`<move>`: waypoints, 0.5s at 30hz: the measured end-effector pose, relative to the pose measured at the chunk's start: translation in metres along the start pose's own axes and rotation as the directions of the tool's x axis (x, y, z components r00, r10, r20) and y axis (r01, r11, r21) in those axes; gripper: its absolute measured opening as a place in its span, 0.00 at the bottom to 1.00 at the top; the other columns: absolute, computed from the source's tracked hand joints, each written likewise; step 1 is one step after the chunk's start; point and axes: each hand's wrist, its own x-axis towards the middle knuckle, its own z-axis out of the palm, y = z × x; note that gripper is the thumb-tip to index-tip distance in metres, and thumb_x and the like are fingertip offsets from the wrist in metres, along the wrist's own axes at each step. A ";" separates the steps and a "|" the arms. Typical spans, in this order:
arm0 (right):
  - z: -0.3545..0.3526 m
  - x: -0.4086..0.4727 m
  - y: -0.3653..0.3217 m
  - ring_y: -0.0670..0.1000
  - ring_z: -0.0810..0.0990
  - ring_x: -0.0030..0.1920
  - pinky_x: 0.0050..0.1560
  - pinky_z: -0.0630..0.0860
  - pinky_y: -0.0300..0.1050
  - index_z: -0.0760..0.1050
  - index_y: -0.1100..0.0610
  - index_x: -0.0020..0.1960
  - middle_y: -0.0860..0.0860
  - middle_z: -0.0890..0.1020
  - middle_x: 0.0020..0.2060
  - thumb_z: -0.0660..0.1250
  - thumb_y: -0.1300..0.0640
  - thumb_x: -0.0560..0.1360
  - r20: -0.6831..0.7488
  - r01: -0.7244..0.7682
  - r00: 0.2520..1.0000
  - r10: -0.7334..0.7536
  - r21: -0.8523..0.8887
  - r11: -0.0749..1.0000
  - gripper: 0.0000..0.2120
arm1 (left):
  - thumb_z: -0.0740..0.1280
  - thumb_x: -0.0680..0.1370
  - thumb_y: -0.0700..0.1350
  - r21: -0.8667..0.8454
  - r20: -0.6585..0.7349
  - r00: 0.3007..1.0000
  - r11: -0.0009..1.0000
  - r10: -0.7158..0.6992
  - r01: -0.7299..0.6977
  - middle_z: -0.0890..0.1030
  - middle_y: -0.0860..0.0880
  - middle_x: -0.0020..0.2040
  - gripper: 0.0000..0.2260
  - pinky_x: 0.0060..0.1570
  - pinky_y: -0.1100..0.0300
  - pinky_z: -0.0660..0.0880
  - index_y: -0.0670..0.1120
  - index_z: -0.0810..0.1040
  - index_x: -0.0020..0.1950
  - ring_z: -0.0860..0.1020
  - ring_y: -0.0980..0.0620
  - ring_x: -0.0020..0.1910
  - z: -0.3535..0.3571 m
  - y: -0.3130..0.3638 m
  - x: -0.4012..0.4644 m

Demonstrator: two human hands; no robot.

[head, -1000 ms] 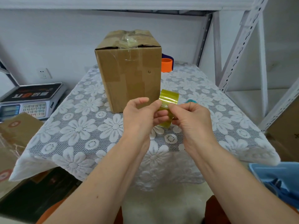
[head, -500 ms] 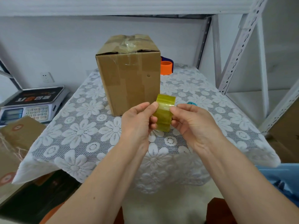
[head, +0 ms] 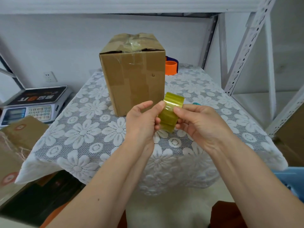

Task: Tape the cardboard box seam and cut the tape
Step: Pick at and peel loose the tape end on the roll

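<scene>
Yellowish tape roll [head: 171, 113] pinched between left hand [head: 142, 120] and right hand [head: 199, 121], held upright just before cardboard box [head: 133, 76]; seam lies above, beyond.

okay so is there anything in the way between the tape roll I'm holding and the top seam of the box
Nothing visible blocks it. Your left hand and right hand hold the tape roll in front of the cardboard box, with open air up to its top seam, which already carries crumpled clear tape.

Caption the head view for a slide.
Both hands, left hand and right hand, grip a yellowish tape roll before the cardboard box.
</scene>
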 end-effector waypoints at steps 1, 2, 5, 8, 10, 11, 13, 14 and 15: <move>-0.001 -0.001 -0.002 0.47 0.73 0.33 0.32 0.76 0.36 0.77 0.74 0.49 0.57 0.75 0.35 0.66 0.67 0.74 0.032 -0.020 0.999 0.019 0.017 1.000 0.09 | 0.73 0.72 0.38 -0.020 -0.005 1.000 1.000 -0.023 0.023 0.73 0.52 0.29 0.13 0.19 0.70 0.65 0.42 0.74 0.53 0.68 0.61 0.19 -0.001 0.001 0.000; -0.002 -0.002 -0.004 0.47 0.74 0.33 0.32 0.77 0.36 0.75 0.75 0.51 0.57 0.75 0.35 0.65 0.67 0.74 0.051 -0.037 0.998 0.035 0.025 0.999 0.11 | 0.73 0.72 0.38 -0.042 -0.010 0.999 0.998 -0.049 0.049 0.73 0.51 0.30 0.13 0.18 0.70 0.64 0.42 0.74 0.53 0.68 0.61 0.19 -0.002 0.001 0.001; -0.002 -0.006 -0.004 0.49 0.77 0.35 0.37 0.80 0.40 0.78 0.69 0.51 0.57 0.80 0.37 0.65 0.66 0.75 -0.032 0.011 0.999 -0.014 -0.096 0.995 0.08 | 0.73 0.72 0.39 -0.086 -0.020 0.993 0.989 -0.118 0.116 0.72 0.52 0.28 0.10 0.17 0.71 0.63 0.41 0.76 0.50 0.67 0.62 0.18 -0.005 0.004 0.002; 0.002 -0.008 0.001 0.46 0.78 0.42 0.44 0.77 0.38 0.77 0.54 0.53 0.49 0.81 0.43 0.71 0.58 0.72 -0.151 0.256 0.886 -0.438 -0.629 0.734 0.10 | 0.73 0.72 0.39 -0.060 0.012 0.988 0.987 -0.152 0.152 0.72 0.51 0.29 0.04 0.17 0.71 0.63 0.42 0.79 0.43 0.67 0.62 0.18 -0.006 0.008 0.004; 0.005 -0.010 0.004 0.46 0.76 0.48 0.47 0.74 0.39 0.76 0.52 0.54 0.47 0.77 0.48 0.74 0.57 0.69 -0.013 0.384 0.814 -0.581 -0.738 0.554 0.15 | 0.72 0.73 0.40 -0.033 0.045 0.984 0.985 -0.171 0.172 0.73 0.51 0.29 0.04 0.17 0.71 0.64 0.42 0.79 0.40 0.67 0.61 0.19 -0.005 0.008 0.002; 0.005 -0.009 0.007 0.47 0.75 0.50 0.50 0.74 0.41 0.77 0.53 0.53 0.48 0.75 0.50 0.75 0.57 0.68 0.046 0.422 0.796 -0.604 -0.757 0.499 0.15 | 0.71 0.74 0.41 -0.026 0.055 0.983 0.984 -0.174 0.176 0.73 0.51 0.29 0.05 0.17 0.70 0.64 0.43 0.79 0.39 0.67 0.61 0.19 -0.004 0.007 0.002; 0.004 -0.007 0.011 0.48 0.74 0.52 0.53 0.74 0.44 0.79 0.54 0.52 0.49 0.73 0.51 0.76 0.58 0.67 0.078 0.435 0.793 -0.605 -0.766 0.472 0.14 | 0.68 0.77 0.44 -0.036 0.092 0.977 0.980 -0.192 0.196 0.77 0.51 0.27 0.09 0.17 0.70 0.64 0.42 0.79 0.38 0.67 0.61 0.19 -0.004 0.008 0.001; 0.003 -0.006 0.010 0.47 0.74 0.52 0.52 0.74 0.43 0.80 0.53 0.51 0.49 0.73 0.50 0.76 0.58 0.66 0.066 0.431 0.798 -0.599 -0.757 0.491 0.13 | 0.66 0.78 0.45 -0.045 0.117 0.972 0.977 -0.204 0.210 0.78 0.50 0.27 0.11 0.17 0.70 0.64 0.41 0.79 0.39 0.67 0.61 0.19 -0.003 0.009 0.002; 0.002 -0.004 0.009 0.47 0.75 0.50 0.51 0.74 0.40 0.81 0.52 0.49 0.49 0.74 0.50 0.76 0.59 0.66 0.049 0.427 0.803 -0.594 -0.742 0.516 0.12 | 0.65 0.78 0.45 -0.044 0.138 0.967 0.975 -0.212 0.220 0.79 0.50 0.27 0.11 0.17 0.70 0.64 0.41 0.79 0.40 0.68 0.60 0.19 -0.004 0.010 0.003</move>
